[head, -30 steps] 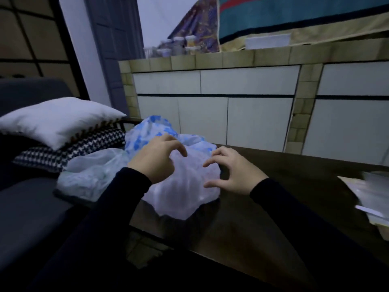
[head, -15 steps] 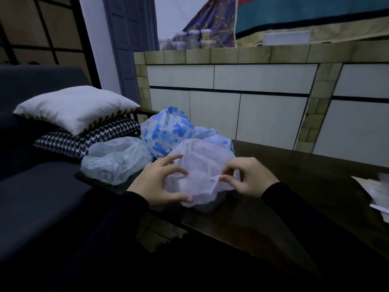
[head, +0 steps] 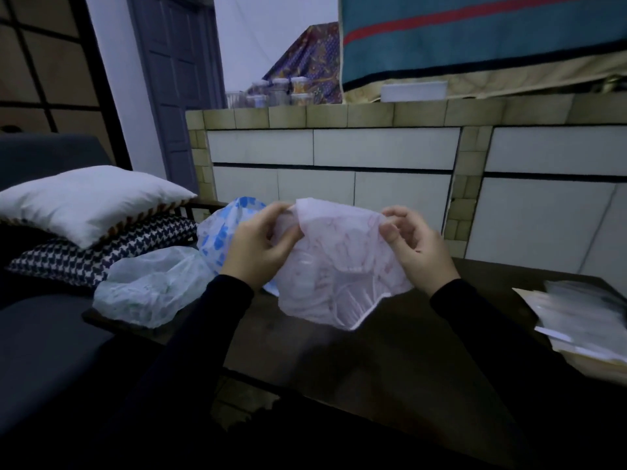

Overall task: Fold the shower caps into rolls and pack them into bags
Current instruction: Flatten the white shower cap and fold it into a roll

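Held up over the table's [head: 390, 374] middle, the pink shower cap [head: 336, 269] hangs from its top edge, pinched by the fingers of the left hand [head: 258, 245] and right hand [head: 417, 245]; the slippery film could slide free and collapse, spoiling the fold.

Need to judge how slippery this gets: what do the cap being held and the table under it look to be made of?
The pink shower cap, pinched at its top edge by the left hand and right hand, looks like thin translucent plastic film: it crinkles, and a gathered white hem suggests elastic. The table looks like dark wood with a smooth, faintly glossy finish, though dim light leaves that uncertain.
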Available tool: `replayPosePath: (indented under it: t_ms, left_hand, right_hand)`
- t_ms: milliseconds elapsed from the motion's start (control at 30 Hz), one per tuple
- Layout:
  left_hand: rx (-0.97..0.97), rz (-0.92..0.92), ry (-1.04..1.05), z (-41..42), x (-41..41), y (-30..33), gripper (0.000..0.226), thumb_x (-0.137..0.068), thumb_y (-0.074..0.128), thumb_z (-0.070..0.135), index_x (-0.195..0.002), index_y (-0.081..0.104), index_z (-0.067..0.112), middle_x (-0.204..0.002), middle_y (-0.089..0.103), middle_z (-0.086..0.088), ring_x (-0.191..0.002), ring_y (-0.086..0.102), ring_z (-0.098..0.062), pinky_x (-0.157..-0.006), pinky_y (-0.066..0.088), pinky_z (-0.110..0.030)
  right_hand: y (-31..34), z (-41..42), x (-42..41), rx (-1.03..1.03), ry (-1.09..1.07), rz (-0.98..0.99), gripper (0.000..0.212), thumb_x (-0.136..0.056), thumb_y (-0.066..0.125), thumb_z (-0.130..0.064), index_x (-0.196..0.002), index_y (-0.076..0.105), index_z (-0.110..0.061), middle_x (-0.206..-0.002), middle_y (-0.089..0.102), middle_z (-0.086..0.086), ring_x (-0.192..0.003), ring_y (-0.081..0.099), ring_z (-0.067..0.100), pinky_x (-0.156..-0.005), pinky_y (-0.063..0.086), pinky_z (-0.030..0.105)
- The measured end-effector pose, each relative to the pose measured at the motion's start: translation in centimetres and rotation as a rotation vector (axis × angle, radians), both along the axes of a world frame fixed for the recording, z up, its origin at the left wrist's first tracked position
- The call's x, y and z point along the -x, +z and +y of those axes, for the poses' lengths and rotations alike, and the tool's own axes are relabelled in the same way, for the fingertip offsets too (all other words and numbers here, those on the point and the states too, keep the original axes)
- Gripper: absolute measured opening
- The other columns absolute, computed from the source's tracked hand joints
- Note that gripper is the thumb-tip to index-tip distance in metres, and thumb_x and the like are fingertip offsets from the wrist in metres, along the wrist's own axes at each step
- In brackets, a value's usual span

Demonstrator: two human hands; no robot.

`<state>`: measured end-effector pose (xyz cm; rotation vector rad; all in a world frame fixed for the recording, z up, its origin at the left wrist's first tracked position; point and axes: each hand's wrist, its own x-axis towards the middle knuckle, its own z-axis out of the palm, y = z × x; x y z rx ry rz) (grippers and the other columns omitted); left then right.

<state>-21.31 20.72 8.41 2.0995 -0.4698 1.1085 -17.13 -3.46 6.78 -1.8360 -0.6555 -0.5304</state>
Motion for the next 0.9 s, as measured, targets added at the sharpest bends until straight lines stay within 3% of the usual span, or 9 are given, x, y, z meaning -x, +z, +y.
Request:
replayPosePath:
  t_ms: [67, 200, 300, 367, 467, 533, 633, 767, 900]
  left_hand:
    - [0.073, 0.060, -0.074, -1.6, -1.4, 1.0, 0.026, -0.082, 0.067, 0.028, -0.104, 0.063, 0.017, -0.072, 0.055, 0.016, -0.061, 0.050, 0.003, -0.059, 0.037, -0.006]
    - [0.209, 0.351, -0.169, -4.2, -4.2, 1.5, 0.036, -0.078, 0.069, 0.050, -0.104, 0.061, 0.028, -0.092, 0.065, 0.006, -0.074, 0.063, -0.012, -0.061, 0.050, -0.018]
    - [0.215, 0.536, -0.176, -6.0, -5.4, 0.5, 0.053, -0.069, 0.067, 0.066, -0.108, 0.062, 0.029, -0.098, 0.067, 0.013, -0.084, 0.064, -0.001, -0.070, 0.049, -0.016]
    - [0.193, 0.666, -0.209, -7.0, -6.2, -0.6, 0.054, -0.071, 0.067, 0.065, -0.109, 0.064, 0.026, -0.099, 0.068, 0.010, -0.081, 0.062, 0.003, -0.061, 0.044, -0.009]
    - [0.104, 0.782, -0.241, -8.1, -7.3, -2.0, 0.052, -0.070, 0.063, 0.069, -0.101, 0.070, 0.028, -0.093, 0.072, 0.008, -0.068, 0.062, -0.004, -0.055, 0.043, -0.011]
    - [0.150, 0.809, -0.289, -8.8, -8.2, -2.9, 0.042, -0.075, 0.066, 0.060, -0.097, 0.072, 0.025, -0.090, 0.073, 0.005, -0.069, 0.062, -0.008, -0.059, 0.047, -0.017]
    - [0.116, 0.759, -0.230, -9.6, -10.8, -4.5, 0.028, -0.085, 0.066, 0.039, -0.089, 0.071, 0.011, -0.078, 0.068, 0.005, -0.069, 0.059, -0.006, -0.059, 0.045, -0.013]
    - [0.134, 0.706, -0.096, -10.3, -14.2, -6.7, 0.027, -0.089, 0.054, 0.023, -0.065, 0.052, 0.010, -0.061, 0.045, 0.003, -0.061, 0.041, -0.012, -0.053, 0.034, -0.025]
    - [0.058, 0.685, -0.003, -10.1, -16.5, -8.2, 0.029, -0.090, 0.052, 0.020, -0.064, 0.047, 0.008, -0.058, 0.043, 0.002, -0.061, 0.040, -0.017, -0.061, 0.033, -0.030]
  right_hand:
    - [0.5, -1.1, -0.2, -0.064, -0.045, 0.035, 0.027, -0.089, 0.053, -0.044, -0.098, 0.064, -0.022, -0.089, 0.067, 0.001, -0.083, 0.065, 0.017, -0.072, 0.054, 0.034]
    - [1.0, -3.6, -1.6, -0.223, -0.176, 0.154, 0.026, -0.096, 0.050, -0.033, -0.081, 0.064, -0.017, -0.074, 0.063, 0.003, -0.064, 0.058, 0.006, -0.060, 0.047, 0.023]
    - [0.9, -6.0, -3.2, -0.259, -0.242, 0.413, 0.034, -0.099, 0.047, -0.035, -0.081, 0.064, -0.012, -0.076, 0.063, 0.004, -0.069, 0.058, 0.014, -0.059, 0.045, 0.025]
    - [-0.2, -7.7, -4.8, -0.256, -0.315, 0.533, 0.032, -0.100, 0.043, -0.030, -0.077, 0.058, -0.014, -0.073, 0.057, 0.001, -0.072, 0.055, 0.018, -0.058, 0.043, 0.024]
    - [-2.5, -9.6, -6.1, -0.353, -0.309, 0.735, 0.024, -0.100, 0.043, -0.028, -0.092, 0.058, -0.012, -0.077, 0.057, 0.002, -0.068, 0.056, 0.017, -0.059, 0.046, 0.027]
    - [-3.6, -10.4, -6.1, -0.507, -0.270, 0.811, 0.029, -0.098, 0.048, -0.027, -0.102, 0.066, -0.005, -0.084, 0.066, 0.007, -0.069, 0.064, 0.019, -0.065, 0.050, 0.031]
    - [-4.4, -11.6, -6.4, -0.696, -0.095, 0.811, 0.045, -0.098, 0.046, -0.027, -0.065, 0.074, -0.012, -0.070, 0.070, 0.006, -0.063, 0.069, 0.014, -0.071, 0.048, 0.032]
    - [-5.0, -10.9, -7.1, -0.348, -0.111, 0.783, 0.031, -0.086, 0.063, -0.041, -0.108, 0.071, -0.021, -0.106, 0.072, 0.005, -0.100, 0.068, 0.023, -0.094, 0.049, 0.044]
    - [-6.7, -10.8, -8.5, -0.282, -0.289, 0.788, 0.024, -0.091, 0.062, -0.030, -0.110, 0.066, -0.016, -0.103, 0.071, 0.004, -0.099, 0.066, 0.023, -0.088, 0.053, 0.042]
